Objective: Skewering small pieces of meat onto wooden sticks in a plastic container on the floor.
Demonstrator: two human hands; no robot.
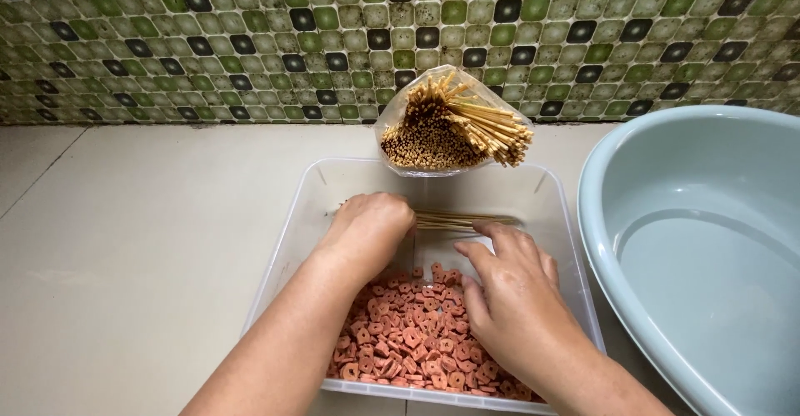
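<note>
A clear plastic tub (550,191) sits on the pale floor in front of me. Its near half holds a heap of small pinkish-red sliced pieces (408,337). My left hand (367,233) is closed around a small bunch of thin bamboo skewers (454,220) lying across the tub's far half. My right hand (508,291) rests over the red pieces, its fingertips touching the same skewers. A clear bag full of bamboo skewers (442,128) leans at the tub's far rim, ends fanning out to the right.
A large pale blue-grey basin (700,249) stands close to the right of the tub. A wall of green, cream and black mosaic tiles (250,41) rises behind. Pale floor tiles (142,241) spread to the left.
</note>
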